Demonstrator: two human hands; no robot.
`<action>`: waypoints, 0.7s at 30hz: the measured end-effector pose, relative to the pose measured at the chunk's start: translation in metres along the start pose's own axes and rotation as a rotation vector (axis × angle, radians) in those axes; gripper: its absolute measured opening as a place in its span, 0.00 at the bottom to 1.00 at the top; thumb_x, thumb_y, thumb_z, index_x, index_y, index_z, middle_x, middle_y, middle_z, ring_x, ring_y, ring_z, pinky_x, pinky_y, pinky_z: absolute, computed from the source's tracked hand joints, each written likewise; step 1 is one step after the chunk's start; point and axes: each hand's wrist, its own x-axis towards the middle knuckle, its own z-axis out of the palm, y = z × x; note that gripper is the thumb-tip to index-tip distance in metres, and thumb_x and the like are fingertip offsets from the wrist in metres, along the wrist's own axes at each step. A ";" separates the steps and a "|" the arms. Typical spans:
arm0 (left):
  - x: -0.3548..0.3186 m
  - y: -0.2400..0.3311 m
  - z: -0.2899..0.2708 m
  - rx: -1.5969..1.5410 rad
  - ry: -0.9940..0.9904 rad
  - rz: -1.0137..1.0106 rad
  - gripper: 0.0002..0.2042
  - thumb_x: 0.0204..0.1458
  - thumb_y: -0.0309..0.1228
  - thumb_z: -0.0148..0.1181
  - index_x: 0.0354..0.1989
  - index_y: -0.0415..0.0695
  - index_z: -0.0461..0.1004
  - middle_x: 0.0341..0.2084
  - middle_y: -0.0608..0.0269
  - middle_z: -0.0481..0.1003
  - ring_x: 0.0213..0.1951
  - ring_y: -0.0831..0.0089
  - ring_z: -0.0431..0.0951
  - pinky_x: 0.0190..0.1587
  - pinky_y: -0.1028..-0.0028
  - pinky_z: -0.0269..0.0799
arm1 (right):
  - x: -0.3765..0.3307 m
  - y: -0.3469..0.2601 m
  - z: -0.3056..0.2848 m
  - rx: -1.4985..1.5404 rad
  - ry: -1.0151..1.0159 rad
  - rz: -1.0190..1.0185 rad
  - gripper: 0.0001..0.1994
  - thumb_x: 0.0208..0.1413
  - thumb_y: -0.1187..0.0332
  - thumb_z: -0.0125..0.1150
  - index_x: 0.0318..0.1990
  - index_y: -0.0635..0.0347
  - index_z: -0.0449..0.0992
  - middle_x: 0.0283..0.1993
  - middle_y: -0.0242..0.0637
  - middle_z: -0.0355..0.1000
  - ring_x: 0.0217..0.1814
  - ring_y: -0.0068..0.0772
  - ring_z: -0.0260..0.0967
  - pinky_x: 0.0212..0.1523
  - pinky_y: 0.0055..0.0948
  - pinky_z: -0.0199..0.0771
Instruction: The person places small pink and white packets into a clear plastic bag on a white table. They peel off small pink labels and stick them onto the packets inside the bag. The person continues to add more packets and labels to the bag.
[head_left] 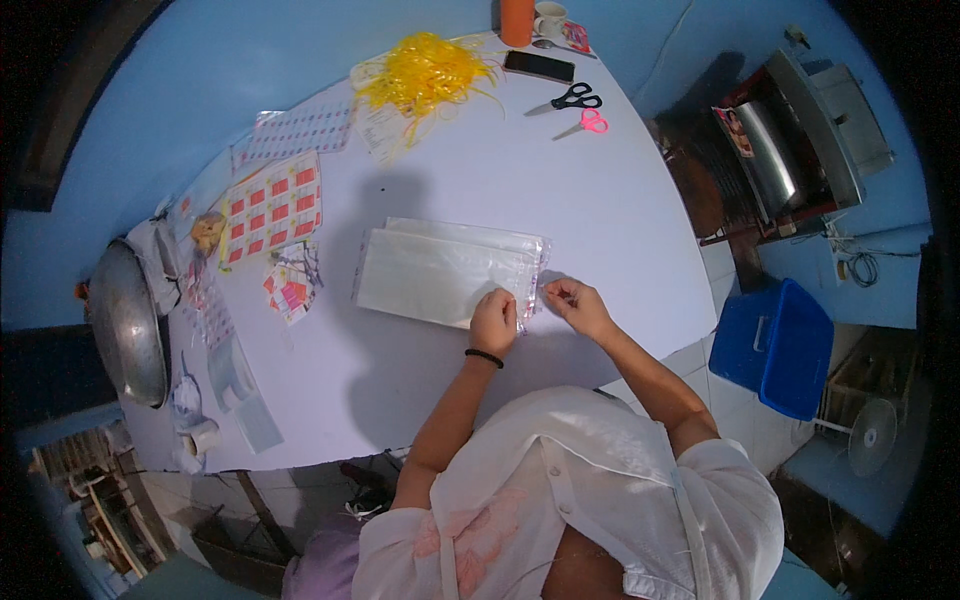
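Observation:
A stack of clear plastic bags [430, 270] lies flat on the white table, slightly fanned, with a printed strip along its right end. My left hand [494, 322], a black bracelet at its wrist, is closed at the near right corner of the stack, gripping the plastic there. Just beyond the stack's right end, my right hand [580, 306] has its fingers curled in a pinch. Whatever is between those fingertips is too small to make out.
Yellow ribbon strands [425, 75] are heaped at the back. Black-handled scissors [572, 98], pink scissors [590, 123], a phone [539, 66] and an orange bottle [517, 22] lie or stand at the far right. Printed sheets [272, 208] and a metal pan [130, 322] are leftward; a blue bin [775, 348] stands right.

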 end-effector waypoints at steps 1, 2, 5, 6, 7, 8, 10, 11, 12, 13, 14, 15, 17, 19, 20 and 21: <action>0.001 0.005 -0.005 -0.076 0.020 -0.040 0.01 0.56 0.23 0.55 0.34 0.41 0.72 0.29 0.55 0.74 0.33 0.59 0.75 0.38 0.62 0.71 | -0.001 -0.003 -0.001 -0.108 0.052 -0.165 0.11 0.60 0.68 0.62 0.48 0.57 0.80 0.50 0.38 0.74 0.49 0.36 0.73 0.50 0.34 0.76; 0.002 0.011 -0.010 -0.160 0.033 -0.094 0.01 0.57 0.23 0.55 0.34 0.41 0.72 0.28 0.55 0.74 0.31 0.60 0.75 0.36 0.64 0.71 | -0.002 -0.006 -0.002 -0.235 0.101 -0.296 0.11 0.58 0.69 0.63 0.49 0.55 0.80 0.53 0.40 0.72 0.52 0.39 0.72 0.52 0.37 0.74; 0.005 0.030 -0.027 -0.221 0.125 -0.029 0.01 0.58 0.23 0.55 0.34 0.41 0.71 0.29 0.55 0.74 0.29 0.64 0.74 0.33 0.68 0.71 | 0.001 -0.021 0.001 -0.380 0.129 -0.462 0.15 0.55 0.71 0.64 0.51 0.51 0.80 0.62 0.45 0.66 0.61 0.48 0.65 0.58 0.41 0.71; 0.005 0.036 -0.032 -0.221 0.123 -0.010 0.01 0.58 0.23 0.55 0.34 0.40 0.71 0.30 0.55 0.74 0.30 0.63 0.75 0.34 0.67 0.71 | 0.003 -0.026 0.003 -0.389 0.117 -0.481 0.16 0.54 0.71 0.64 0.52 0.49 0.80 0.64 0.46 0.64 0.63 0.51 0.63 0.59 0.42 0.70; 0.005 0.041 -0.037 -0.231 0.127 0.014 0.01 0.58 0.23 0.55 0.34 0.40 0.71 0.30 0.55 0.74 0.30 0.62 0.75 0.35 0.67 0.71 | 0.006 -0.032 0.005 -0.415 0.112 -0.533 0.18 0.55 0.72 0.63 0.54 0.49 0.79 0.65 0.46 0.64 0.64 0.52 0.62 0.60 0.43 0.69; 0.005 0.044 -0.041 -0.250 0.136 0.040 0.01 0.58 0.24 0.55 0.34 0.40 0.71 0.30 0.55 0.74 0.31 0.61 0.75 0.35 0.67 0.71 | 0.009 -0.036 0.007 -0.441 0.107 -0.585 0.19 0.55 0.72 0.63 0.56 0.49 0.78 0.65 0.46 0.63 0.65 0.53 0.62 0.60 0.43 0.69; 0.001 0.051 -0.042 -0.144 0.097 0.099 0.01 0.58 0.23 0.54 0.36 0.40 0.71 0.30 0.54 0.73 0.32 0.60 0.75 0.36 0.66 0.71 | 0.015 -0.043 0.009 -0.512 0.100 -0.657 0.23 0.55 0.72 0.62 0.60 0.49 0.74 0.66 0.47 0.63 0.66 0.54 0.61 0.61 0.44 0.69; -0.001 0.053 -0.041 -0.092 0.083 0.127 0.01 0.58 0.23 0.54 0.36 0.40 0.71 0.31 0.54 0.73 0.33 0.59 0.75 0.37 0.66 0.72 | 0.019 -0.045 0.011 -0.557 0.098 -0.678 0.25 0.55 0.73 0.62 0.62 0.49 0.72 0.66 0.47 0.63 0.66 0.54 0.61 0.62 0.44 0.68; -0.003 0.055 -0.039 -0.125 0.064 0.125 0.02 0.58 0.23 0.54 0.37 0.40 0.71 0.31 0.53 0.73 0.33 0.58 0.75 0.38 0.66 0.72 | 0.023 -0.046 0.013 -0.618 0.108 -0.718 0.27 0.55 0.73 0.62 0.64 0.49 0.69 0.66 0.48 0.63 0.66 0.54 0.61 0.63 0.44 0.68; -0.005 0.057 -0.035 -0.157 0.046 0.125 0.02 0.58 0.24 0.54 0.37 0.40 0.71 0.31 0.53 0.72 0.34 0.57 0.75 0.38 0.65 0.72 | 0.026 -0.045 0.014 -0.566 0.045 -0.634 0.27 0.56 0.72 0.60 0.65 0.51 0.67 0.65 0.49 0.63 0.66 0.54 0.62 0.63 0.44 0.67; -0.006 0.058 -0.032 -0.191 0.029 0.127 0.02 0.58 0.24 0.54 0.38 0.40 0.71 0.31 0.52 0.72 0.35 0.55 0.75 0.38 0.65 0.72 | 0.027 -0.044 0.014 -0.533 -0.007 -0.567 0.28 0.57 0.72 0.59 0.66 0.53 0.65 0.65 0.50 0.64 0.66 0.54 0.63 0.64 0.44 0.66; -0.007 0.058 -0.028 -0.232 0.011 0.137 0.03 0.57 0.24 0.55 0.38 0.40 0.71 0.32 0.52 0.72 0.35 0.55 0.75 0.38 0.64 0.72 | 0.028 -0.042 0.014 -0.500 -0.058 -0.500 0.28 0.58 0.71 0.57 0.67 0.55 0.63 0.65 0.51 0.64 0.66 0.53 0.63 0.65 0.44 0.65; -0.009 0.056 -0.023 -0.324 -0.034 0.157 0.04 0.56 0.24 0.56 0.39 0.40 0.71 0.32 0.52 0.72 0.35 0.54 0.75 0.38 0.64 0.72 | 0.028 -0.039 0.013 -0.498 -0.043 -0.540 0.29 0.57 0.72 0.57 0.68 0.58 0.61 0.63 0.52 0.65 0.65 0.54 0.64 0.63 0.43 0.66; -0.011 0.050 -0.023 -0.313 -0.137 0.105 0.05 0.56 0.24 0.57 0.39 0.40 0.72 0.34 0.52 0.73 0.38 0.54 0.75 0.41 0.61 0.72 | 0.026 -0.037 0.012 -0.478 -0.062 -0.497 0.29 0.58 0.72 0.57 0.68 0.61 0.60 0.61 0.53 0.67 0.63 0.56 0.65 0.61 0.43 0.68; -0.010 0.044 -0.025 -0.321 -0.175 0.100 0.05 0.55 0.24 0.57 0.40 0.41 0.72 0.35 0.51 0.73 0.40 0.54 0.75 0.43 0.60 0.72 | 0.022 -0.037 0.010 -0.460 -0.088 -0.436 0.29 0.58 0.73 0.57 0.67 0.62 0.60 0.60 0.53 0.67 0.61 0.57 0.66 0.59 0.43 0.70; -0.006 0.036 -0.029 -0.178 -0.090 0.105 0.07 0.55 0.25 0.58 0.42 0.42 0.72 0.38 0.51 0.73 0.43 0.53 0.74 0.46 0.59 0.71 | 0.020 -0.037 0.009 -0.441 -0.113 -0.373 0.29 0.58 0.73 0.57 0.67 0.64 0.60 0.59 0.53 0.68 0.60 0.58 0.67 0.58 0.43 0.71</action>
